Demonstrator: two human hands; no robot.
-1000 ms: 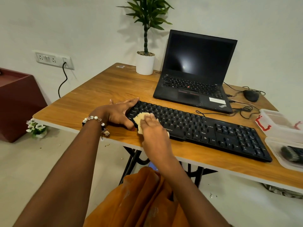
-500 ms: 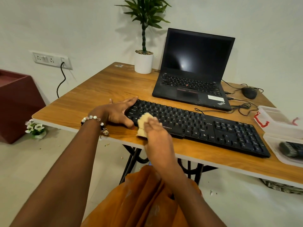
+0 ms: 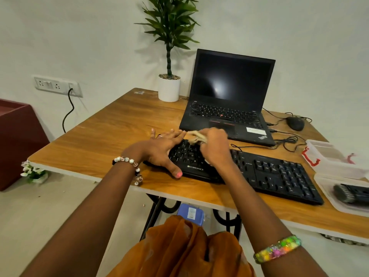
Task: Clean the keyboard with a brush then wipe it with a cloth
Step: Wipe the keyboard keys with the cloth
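Observation:
A long black keyboard (image 3: 275,174) lies across the wooden table (image 3: 111,132) near its front edge. My left hand (image 3: 161,148) rests spread over the keyboard's left end, thumb down on its front edge. My right hand (image 3: 215,148) grips a pale yellow cloth (image 3: 196,136), blurred by motion, at the keyboard's upper left rows. A black brush (image 3: 347,193) lies in a clear tray (image 3: 329,194) at the right edge.
An open black laptop (image 3: 229,100) stands just behind the keyboard, with a potted plant (image 3: 169,86) to its left. A black mouse (image 3: 295,122) and tangled cables (image 3: 287,141) lie at back right. A clear box with red clips (image 3: 327,156) sits beside the tray.
My right hand has carried the cloth from the keyboard's front left corner up to its back rows. The left hand stays on the left end. The camera has tilted downward.

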